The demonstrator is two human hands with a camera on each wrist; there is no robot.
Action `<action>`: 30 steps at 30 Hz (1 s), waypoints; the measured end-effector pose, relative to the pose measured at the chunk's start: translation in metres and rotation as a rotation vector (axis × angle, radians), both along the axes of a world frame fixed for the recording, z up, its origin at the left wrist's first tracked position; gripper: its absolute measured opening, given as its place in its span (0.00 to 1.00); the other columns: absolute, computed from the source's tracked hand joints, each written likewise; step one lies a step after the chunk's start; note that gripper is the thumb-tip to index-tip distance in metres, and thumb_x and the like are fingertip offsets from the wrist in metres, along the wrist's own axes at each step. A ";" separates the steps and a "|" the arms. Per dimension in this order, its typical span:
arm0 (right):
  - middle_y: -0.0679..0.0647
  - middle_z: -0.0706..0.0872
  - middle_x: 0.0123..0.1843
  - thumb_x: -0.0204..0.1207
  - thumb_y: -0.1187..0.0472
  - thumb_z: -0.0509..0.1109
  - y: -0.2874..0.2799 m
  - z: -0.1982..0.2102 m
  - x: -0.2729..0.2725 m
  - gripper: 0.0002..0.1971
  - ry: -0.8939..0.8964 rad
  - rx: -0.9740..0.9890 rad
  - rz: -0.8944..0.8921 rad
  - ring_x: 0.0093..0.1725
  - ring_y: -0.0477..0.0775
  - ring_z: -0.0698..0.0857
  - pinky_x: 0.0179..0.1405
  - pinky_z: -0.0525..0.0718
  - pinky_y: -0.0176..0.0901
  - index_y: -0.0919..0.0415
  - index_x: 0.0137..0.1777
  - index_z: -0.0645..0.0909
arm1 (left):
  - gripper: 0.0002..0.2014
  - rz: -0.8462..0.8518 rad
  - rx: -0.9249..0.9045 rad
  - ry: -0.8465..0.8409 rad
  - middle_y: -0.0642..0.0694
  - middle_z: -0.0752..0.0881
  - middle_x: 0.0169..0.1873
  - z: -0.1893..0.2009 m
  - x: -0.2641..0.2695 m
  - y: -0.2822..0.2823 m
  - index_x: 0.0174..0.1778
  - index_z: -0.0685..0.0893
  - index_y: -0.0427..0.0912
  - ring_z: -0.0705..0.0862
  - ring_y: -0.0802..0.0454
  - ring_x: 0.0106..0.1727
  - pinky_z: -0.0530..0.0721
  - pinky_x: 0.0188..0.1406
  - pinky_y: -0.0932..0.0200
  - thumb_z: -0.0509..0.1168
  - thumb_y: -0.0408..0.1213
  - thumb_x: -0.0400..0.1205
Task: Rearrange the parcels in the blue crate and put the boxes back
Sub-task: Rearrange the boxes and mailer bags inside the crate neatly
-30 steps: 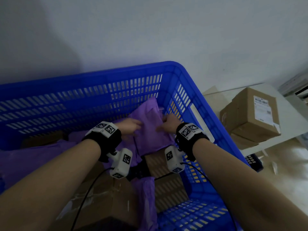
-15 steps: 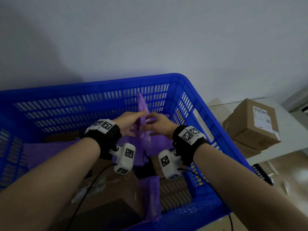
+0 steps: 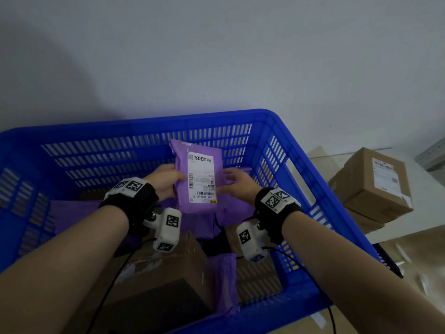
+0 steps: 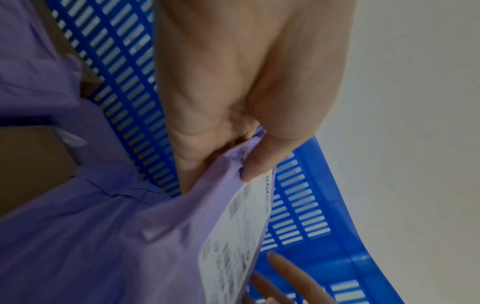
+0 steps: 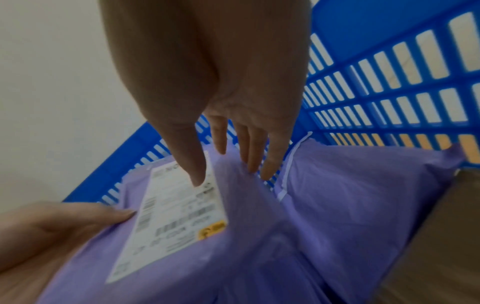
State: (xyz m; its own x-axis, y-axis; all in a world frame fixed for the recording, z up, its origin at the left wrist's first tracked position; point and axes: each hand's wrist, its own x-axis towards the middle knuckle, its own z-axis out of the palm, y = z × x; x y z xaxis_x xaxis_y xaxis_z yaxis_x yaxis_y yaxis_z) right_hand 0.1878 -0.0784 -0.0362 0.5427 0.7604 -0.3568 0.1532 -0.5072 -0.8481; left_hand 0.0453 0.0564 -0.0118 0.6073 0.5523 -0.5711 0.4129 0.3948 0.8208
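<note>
Left hand [image 3: 165, 180] pinching purple parcel [image 3: 199, 179], fingers hidden behind

Head view: high, looks forward and down into blue slotted plastic crate [image 3: 149, 150] against pale wall; both forearms in frame.
Left wrist view: very near, along left hand [image 4: 233, 86] toward crate wall.
Right wrist view: very near, along right hand [image 5: 221, 82].
All three share purple plastic mailer with white label [image 3: 199, 179], crate's far wall.

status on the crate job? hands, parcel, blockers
Left hand grips purple parcel, label up, above blue crate. Right hand open beside it. No blockers.
</note>
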 end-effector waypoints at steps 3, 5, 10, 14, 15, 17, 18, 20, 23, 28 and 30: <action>0.57 0.77 0.58 0.71 0.67 0.76 0.000 -0.006 0.000 0.31 0.160 -0.032 -0.100 0.53 0.54 0.78 0.42 0.80 0.46 0.62 0.73 0.68 | 0.21 0.008 -0.024 -0.035 0.34 0.82 0.63 -0.005 -0.006 0.007 0.70 0.75 0.31 0.81 0.35 0.65 0.79 0.58 0.40 0.52 0.16 0.82; 0.55 0.79 0.55 0.72 0.67 0.75 0.001 -0.012 -0.001 0.29 0.273 -0.049 -0.110 0.52 0.55 0.80 0.43 0.81 0.47 0.59 0.72 0.69 | 0.18 -0.004 -0.053 -0.069 0.38 0.86 0.55 -0.006 -0.011 0.009 0.63 0.79 0.32 0.84 0.38 0.58 0.83 0.53 0.44 0.52 0.16 0.81; 0.51 0.86 0.36 0.71 0.74 0.73 0.006 -0.012 0.005 0.07 0.335 -0.026 -0.062 0.35 0.46 0.83 0.31 0.83 0.35 0.64 0.43 0.80 | 0.15 -0.083 -0.033 -0.064 0.41 0.90 0.49 -0.002 -0.020 0.015 0.59 0.81 0.36 0.91 0.46 0.45 0.91 0.41 0.52 0.60 0.18 0.80; 0.70 0.87 0.49 0.67 0.76 0.76 0.014 0.010 0.024 0.16 0.019 0.088 0.009 0.39 0.50 0.82 0.46 0.87 0.50 0.80 0.55 0.81 | 0.23 -0.078 0.255 0.042 0.43 0.87 0.60 0.001 -0.018 0.028 0.66 0.80 0.41 0.84 0.43 0.62 0.84 0.59 0.44 0.73 0.27 0.75; 0.73 0.87 0.50 0.67 0.75 0.76 0.017 0.017 0.029 0.16 -0.081 0.103 0.034 0.42 0.52 0.81 0.50 0.86 0.56 0.80 0.54 0.82 | 0.26 -0.055 0.324 0.026 0.45 0.86 0.61 0.003 -0.017 0.032 0.67 0.79 0.43 0.84 0.44 0.63 0.84 0.61 0.43 0.76 0.29 0.72; 0.71 0.87 0.47 0.67 0.73 0.77 0.023 0.033 0.038 0.12 -0.225 0.123 0.074 0.44 0.54 0.79 0.50 0.84 0.57 0.76 0.50 0.83 | 0.35 0.009 0.501 0.002 0.43 0.83 0.65 0.011 -0.015 0.039 0.71 0.74 0.41 0.81 0.44 0.66 0.82 0.65 0.44 0.80 0.33 0.68; 0.68 0.86 0.43 0.68 0.71 0.76 0.026 0.041 0.042 0.09 -0.312 0.117 0.093 0.43 0.53 0.79 0.45 0.82 0.53 0.71 0.47 0.83 | 0.41 0.048 0.600 0.012 0.42 0.80 0.67 0.016 -0.014 0.042 0.74 0.69 0.39 0.79 0.45 0.68 0.79 0.68 0.49 0.81 0.36 0.66; 0.59 0.81 0.38 0.68 0.66 0.76 0.032 0.057 0.047 0.06 -0.550 0.060 0.167 0.41 0.52 0.77 0.36 0.73 0.43 0.64 0.42 0.81 | 0.47 0.114 0.792 0.063 0.38 0.76 0.70 0.024 -0.012 0.045 0.76 0.64 0.37 0.76 0.44 0.70 0.73 0.66 0.57 0.82 0.41 0.65; 0.56 0.80 0.40 0.69 0.60 0.75 0.041 0.083 0.044 0.07 -0.821 -0.025 0.343 0.41 0.54 0.77 0.38 0.69 0.42 0.62 0.43 0.81 | 0.46 0.027 1.096 0.095 0.38 0.77 0.67 0.032 -0.012 0.045 0.74 0.69 0.39 0.75 0.42 0.70 0.71 0.67 0.53 0.83 0.45 0.62; 0.55 0.85 0.52 0.69 0.57 0.75 0.056 0.113 0.024 0.12 -1.006 -0.096 0.569 0.53 0.57 0.82 0.46 0.76 0.45 0.58 0.51 0.84 | 0.31 -0.336 1.263 0.143 0.44 0.85 0.62 0.048 0.002 0.027 0.65 0.83 0.44 0.80 0.45 0.65 0.73 0.65 0.56 0.79 0.49 0.66; 0.54 0.85 0.57 0.69 0.57 0.76 0.061 0.116 0.019 0.14 -1.053 -0.123 0.617 0.56 0.56 0.82 0.45 0.73 0.42 0.57 0.55 0.84 | 0.24 -0.440 1.199 0.166 0.44 0.89 0.55 0.052 0.008 0.023 0.61 0.86 0.43 0.84 0.47 0.57 0.77 0.58 0.58 0.78 0.46 0.69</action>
